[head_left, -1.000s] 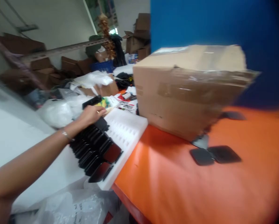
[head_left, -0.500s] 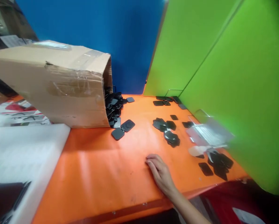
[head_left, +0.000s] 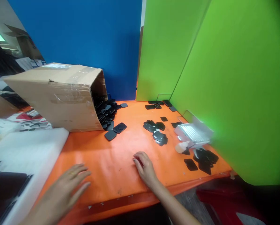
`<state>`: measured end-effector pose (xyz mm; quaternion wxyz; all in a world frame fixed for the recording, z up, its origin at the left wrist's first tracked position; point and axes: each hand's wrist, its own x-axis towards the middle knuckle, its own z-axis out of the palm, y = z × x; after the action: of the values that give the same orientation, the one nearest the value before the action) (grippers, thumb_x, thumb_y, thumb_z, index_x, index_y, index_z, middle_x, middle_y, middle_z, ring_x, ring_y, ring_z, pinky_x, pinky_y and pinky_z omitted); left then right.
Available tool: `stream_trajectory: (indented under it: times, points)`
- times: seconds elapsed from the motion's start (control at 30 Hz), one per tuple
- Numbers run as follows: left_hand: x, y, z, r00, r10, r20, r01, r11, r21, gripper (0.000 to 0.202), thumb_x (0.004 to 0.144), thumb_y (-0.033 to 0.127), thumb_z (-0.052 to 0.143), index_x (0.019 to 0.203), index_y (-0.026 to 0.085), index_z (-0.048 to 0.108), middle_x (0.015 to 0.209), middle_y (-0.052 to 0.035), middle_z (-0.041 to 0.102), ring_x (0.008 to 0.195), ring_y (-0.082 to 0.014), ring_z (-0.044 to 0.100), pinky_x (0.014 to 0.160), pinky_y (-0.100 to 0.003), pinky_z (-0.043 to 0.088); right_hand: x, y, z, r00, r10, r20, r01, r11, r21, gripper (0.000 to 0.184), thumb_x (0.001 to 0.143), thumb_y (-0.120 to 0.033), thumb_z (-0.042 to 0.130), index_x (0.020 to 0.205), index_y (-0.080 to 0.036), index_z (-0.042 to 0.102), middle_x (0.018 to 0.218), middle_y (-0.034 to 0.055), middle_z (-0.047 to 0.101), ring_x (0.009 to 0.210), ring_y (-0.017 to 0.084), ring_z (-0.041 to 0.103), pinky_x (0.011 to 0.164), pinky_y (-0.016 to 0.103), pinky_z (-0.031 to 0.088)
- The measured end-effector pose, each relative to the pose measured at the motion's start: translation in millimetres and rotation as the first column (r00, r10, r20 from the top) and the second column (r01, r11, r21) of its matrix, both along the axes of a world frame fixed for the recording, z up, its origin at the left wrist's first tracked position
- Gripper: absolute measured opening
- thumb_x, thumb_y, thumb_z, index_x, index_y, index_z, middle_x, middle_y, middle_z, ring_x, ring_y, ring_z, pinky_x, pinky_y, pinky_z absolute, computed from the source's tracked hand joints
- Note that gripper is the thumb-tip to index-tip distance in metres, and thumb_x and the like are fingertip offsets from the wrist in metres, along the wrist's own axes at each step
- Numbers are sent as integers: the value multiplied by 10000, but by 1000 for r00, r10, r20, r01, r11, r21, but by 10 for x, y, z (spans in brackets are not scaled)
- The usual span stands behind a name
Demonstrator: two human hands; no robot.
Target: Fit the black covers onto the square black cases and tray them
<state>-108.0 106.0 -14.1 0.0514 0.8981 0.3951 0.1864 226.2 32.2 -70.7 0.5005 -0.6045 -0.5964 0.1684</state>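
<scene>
My left hand (head_left: 65, 187) is over the left part of the orange table, slightly smeared by motion. Its fingers are spread and hold nothing. Near the table's middle my right hand (head_left: 145, 168) rests with loosely curled fingers, a gap between thumb and forefinger, and nothing visible in it. Beyond both hands lies an unfolded black hinged device (head_left: 116, 131), made of two flat square panels, one with a ring on it; it looks like a folding wireless charger. A heap of similar black pieces (head_left: 107, 114) spills from the open end of a cardboard box (head_left: 72, 106) lying on its side.
Black flat plates (head_left: 191, 164) lie in loose groups along the right. Beside them stand a clear tray (head_left: 193, 134) and a small bottle (head_left: 181, 147). White foam (head_left: 48, 140) borders the left. Blue (head_left: 88, 34) and green (head_left: 224, 78) panels wall the back and right.
My left hand has come into view at the lower left. The view has shifted, so the table's things appear farther left. My right hand remains near the table's middle.
</scene>
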Motion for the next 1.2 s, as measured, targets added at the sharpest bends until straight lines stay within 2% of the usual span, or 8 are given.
stream_trajectory:
  times: [0.13,0.27,0.4,0.57,0.67,0.8,1.0,1.2]
  points:
    - [385,47,-547,997,7,-76,-9,1000,-26,473,926,528,399,1255,266,616,1370,-68,541,1288,-302,477,1006,-467,482,31,-17,-1,998,19,-53,-20,999,-28,135,855,-148,495,940,-187,592,941,91,618,894,212,595,801,360,499]
    - [700,322,-795,978,200,-68,-199,980,17,613,940,521,303,1373,134,501,1470,-173,395,1414,-364,255,1092,-568,331,138,185,144,988,-12,-157,-6,994,-112,190,841,-182,512,1003,-180,612,973,94,634,873,196,619,772,329,526]
    - [879,426,-801,946,297,-129,-294,955,46,624,939,524,284,1417,156,442,1508,-188,318,1414,-389,235,1092,-606,272,400,861,381,980,-133,-148,115,986,-120,273,833,-238,545,1089,-167,608,1084,115,629,1004,217,609,850,334,523]
    - [932,393,-783,943,304,-135,-296,952,79,593,937,511,297,1393,176,474,1498,-176,339,1399,-372,273,1091,-585,276,868,1984,566,919,-393,-1,374,875,-306,444,829,-209,554,1247,-66,519,1249,235,542,1201,307,513,1029,454,399]
    - [939,374,-754,938,315,-144,-310,949,58,561,939,496,330,1385,191,481,1498,-162,347,1406,-351,266,1102,-575,269,888,2375,523,936,-345,70,347,867,-358,422,837,-167,525,1248,-70,527,1272,231,524,1237,308,474,1049,462,361]
    - [964,353,-694,933,327,-151,-327,945,21,528,942,484,366,1379,212,484,1510,-144,332,1415,-326,255,1126,-560,241,605,2461,411,988,-65,139,123,877,-463,315,774,-203,638,1080,-127,640,1071,118,626,1079,248,573,940,336,450]
    - [998,310,-627,928,344,-141,-350,937,-19,515,950,480,381,1394,232,461,1515,-137,327,1425,-322,235,1130,-567,231,297,2368,474,957,192,219,-14,783,-621,693,410,-245,884,1055,-199,634,1136,98,526,1009,261,564,743,300,498]
    - [987,308,-666,931,352,-95,-356,934,-34,578,959,487,362,1445,174,373,1514,-148,334,1427,-320,234,1137,-565,224,155,2200,701,922,295,252,-57,746,-664,430,441,-151,855,766,-175,574,843,45,575,787,220,578,633,287,454]
